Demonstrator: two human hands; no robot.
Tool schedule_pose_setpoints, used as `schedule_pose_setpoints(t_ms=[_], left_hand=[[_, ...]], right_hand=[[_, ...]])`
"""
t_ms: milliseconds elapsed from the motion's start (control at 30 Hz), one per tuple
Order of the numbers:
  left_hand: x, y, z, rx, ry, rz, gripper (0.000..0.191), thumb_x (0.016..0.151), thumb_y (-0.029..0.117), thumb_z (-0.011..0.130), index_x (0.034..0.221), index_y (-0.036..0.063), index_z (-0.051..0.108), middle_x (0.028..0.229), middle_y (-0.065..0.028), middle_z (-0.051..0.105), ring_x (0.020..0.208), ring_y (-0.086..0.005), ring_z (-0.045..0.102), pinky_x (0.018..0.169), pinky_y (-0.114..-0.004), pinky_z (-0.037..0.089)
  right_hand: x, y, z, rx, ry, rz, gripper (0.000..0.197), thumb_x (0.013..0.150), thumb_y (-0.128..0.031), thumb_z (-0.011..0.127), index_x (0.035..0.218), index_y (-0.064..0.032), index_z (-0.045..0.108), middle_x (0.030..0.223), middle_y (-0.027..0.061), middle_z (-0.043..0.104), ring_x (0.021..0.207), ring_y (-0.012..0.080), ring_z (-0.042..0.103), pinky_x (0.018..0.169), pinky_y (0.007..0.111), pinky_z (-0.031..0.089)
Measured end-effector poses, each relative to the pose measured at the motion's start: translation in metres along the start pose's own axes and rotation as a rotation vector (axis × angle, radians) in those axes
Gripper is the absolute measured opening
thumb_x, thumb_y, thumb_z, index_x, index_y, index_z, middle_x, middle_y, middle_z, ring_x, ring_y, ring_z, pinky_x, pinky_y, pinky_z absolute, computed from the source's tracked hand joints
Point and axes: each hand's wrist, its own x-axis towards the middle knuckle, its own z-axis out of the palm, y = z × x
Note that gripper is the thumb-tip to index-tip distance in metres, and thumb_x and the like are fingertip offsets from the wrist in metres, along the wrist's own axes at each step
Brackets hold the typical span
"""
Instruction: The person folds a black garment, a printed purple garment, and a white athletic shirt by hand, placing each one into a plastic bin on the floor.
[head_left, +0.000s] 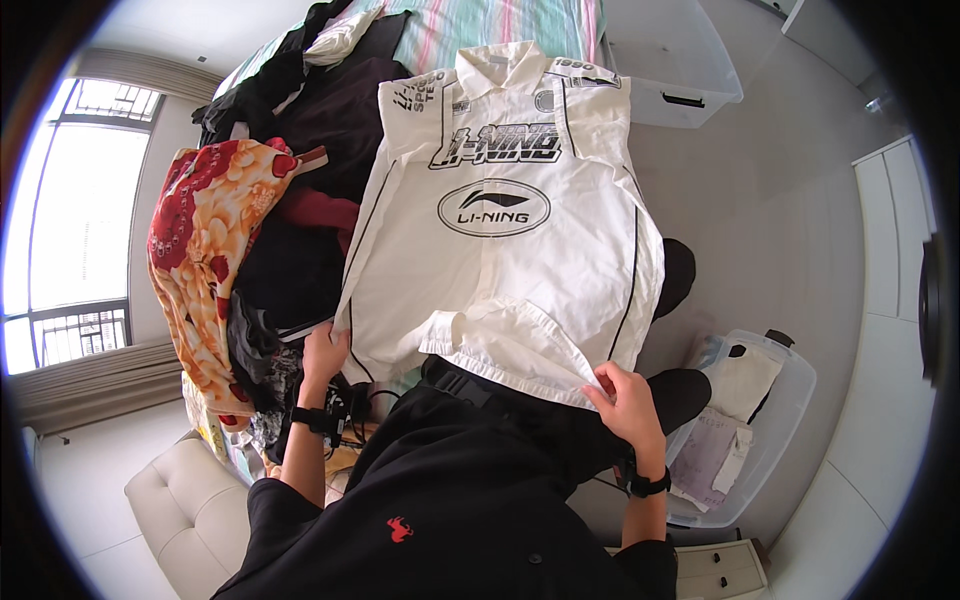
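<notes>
A white Li-Ning collared shirt (495, 262) with black piping and printed logos lies front up before me, its collar pointing away. My left hand (325, 351) grips the fabric at its lower left edge. At the lower right, my right hand (624, 399) pinches the hem between thumb and fingers. Part of the hem between the hands is folded upward, showing the inner side of the cloth. The sleeves are tucked along or under the sides, and their ends cannot be made out.
The shirt rests on a bed with a striped sheet (480, 26). Dark clothes (330, 112) and an orange floral blanket (210, 262) are heaped on the left. A clear plastic bin (675, 67) stands at the far right. Another bin (796, 420) with folded clothes sits on the floor, near right.
</notes>
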Motion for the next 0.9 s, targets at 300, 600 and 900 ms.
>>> schedule_pose_setpoints(t_ms=[300,600,900], left_hand=[[0.011,0.059,-0.109,-0.134,-0.794,-0.178,0.046,0.085,0.034,0.063,0.112,-0.0023,0.056,0.085,-0.0127,0.067,0.071,-0.0161,0.066,0.045,-0.031,0.053],[0.049,0.057,-0.184,0.054,-0.569,-0.093,0.046,0.086,0.029,0.062,0.119,0.0,0.05,0.077,-0.0121,0.064,0.062,-0.0157,0.062,0.043,-0.03,0.053],[0.297,0.101,-0.144,-0.062,-0.29,0.47,0.029,0.087,0.029,0.061,0.098,0.0021,0.061,0.075,-0.0039,0.062,0.064,-0.0128,0.058,0.051,-0.026,0.047]], right_hand=[[-0.005,0.002,0.006,-0.049,-0.018,0.009,0.023,0.077,-0.018,0.069,0.087,-0.0026,0.055,0.068,0.0134,0.058,0.06,0.0289,0.057,0.056,0.035,0.043],[-0.003,0.004,0.016,-0.121,0.011,-0.057,0.02,0.076,-0.015,0.066,0.079,0.0002,0.053,0.063,0.0143,0.05,0.057,0.0306,0.051,0.053,0.036,0.039],[0.003,-0.005,0.01,-0.223,-0.082,0.063,0.018,0.076,-0.017,0.065,0.082,-0.0017,0.057,0.071,0.014,0.058,0.067,0.0318,0.057,0.06,0.037,0.044]])
